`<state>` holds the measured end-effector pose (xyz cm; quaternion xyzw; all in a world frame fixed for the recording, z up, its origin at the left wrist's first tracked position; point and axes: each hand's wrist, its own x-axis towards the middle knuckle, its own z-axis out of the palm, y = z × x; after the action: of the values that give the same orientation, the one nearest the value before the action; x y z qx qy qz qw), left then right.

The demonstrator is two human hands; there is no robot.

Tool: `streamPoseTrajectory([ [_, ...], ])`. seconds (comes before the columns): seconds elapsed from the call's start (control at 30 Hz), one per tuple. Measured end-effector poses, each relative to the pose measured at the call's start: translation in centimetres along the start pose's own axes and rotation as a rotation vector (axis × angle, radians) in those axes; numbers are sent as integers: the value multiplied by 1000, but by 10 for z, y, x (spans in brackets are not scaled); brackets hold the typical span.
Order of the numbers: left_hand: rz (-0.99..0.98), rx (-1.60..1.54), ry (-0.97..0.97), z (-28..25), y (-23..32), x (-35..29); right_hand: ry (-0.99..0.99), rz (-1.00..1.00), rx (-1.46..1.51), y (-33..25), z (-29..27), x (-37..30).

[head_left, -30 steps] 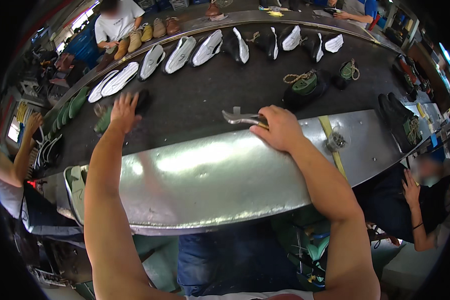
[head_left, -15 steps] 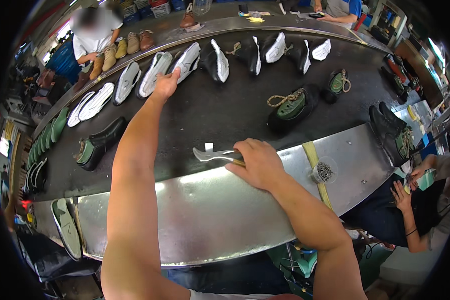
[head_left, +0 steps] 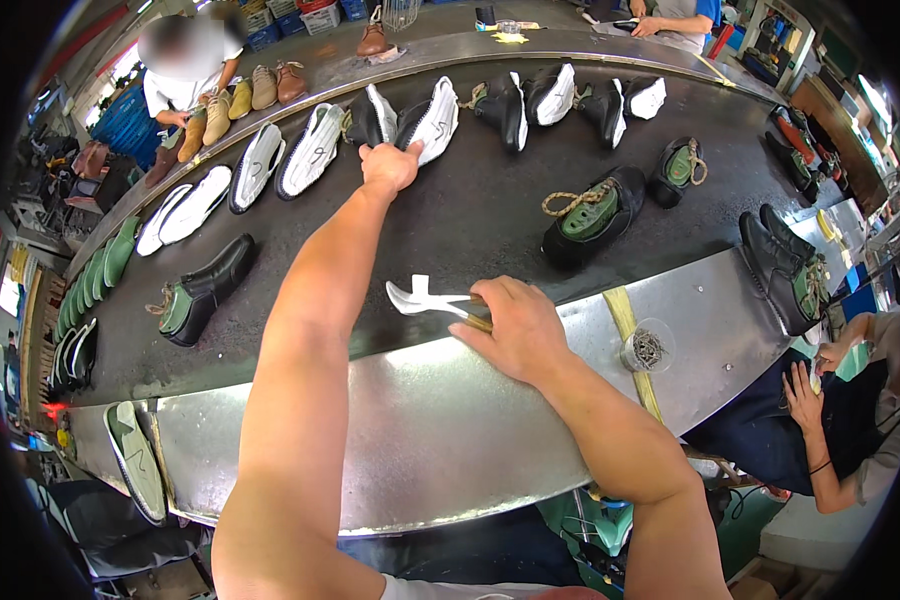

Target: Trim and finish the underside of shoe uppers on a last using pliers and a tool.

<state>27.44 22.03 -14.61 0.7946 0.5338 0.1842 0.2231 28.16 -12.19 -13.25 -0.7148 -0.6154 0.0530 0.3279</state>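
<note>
My left hand point(head_left: 392, 168) reaches to the far side of the dark bench top, its fingers closed on the near end of a black shoe point(head_left: 432, 118) whose white stitched sole faces up. Just left of it, another black shoe point(head_left: 372, 115) leans on its side. On the near side, my right hand point(head_left: 520, 325) is closed around the handles of metal lasting pincers point(head_left: 417, 298), whose head points left. It rests by the edge of the bare metal strip point(head_left: 410, 430). Palm and finger undersides are hidden.
More shoes, several sole-up point(head_left: 310, 150), line the far side. Upright black-and-green shoes point(head_left: 595, 212) stand right; one shoe point(head_left: 202, 288) stands left. A clear cup point(head_left: 648, 346) of nails sits near a yellow strip point(head_left: 625, 315). Co-workers point(head_left: 185, 65) sit or stand around.
My left hand has shifted right, from one shoe to the adjacent place. The shoe there now shows its sole; the one left of it now lies sideways. My right hand stays with the pincers.
</note>
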Motion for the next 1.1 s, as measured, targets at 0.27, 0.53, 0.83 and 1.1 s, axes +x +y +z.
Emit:
streamPoseTrajectory([
  [0.27, 142, -185, -168, -141, -90, -168, 221, -2, 167, 1, 6, -5],
  [0.53, 14, -395, -241, -313, -192, -421, 361, -93, 70, -1, 9, 7],
  [0.83, 337, 403, -235, -263, -153, -435, 314, -217, -80, -16, 11, -20],
  [1.1, 267, 232, -449, -252, -142, -355, 195, -196, 195, -119, -8, -208],
])
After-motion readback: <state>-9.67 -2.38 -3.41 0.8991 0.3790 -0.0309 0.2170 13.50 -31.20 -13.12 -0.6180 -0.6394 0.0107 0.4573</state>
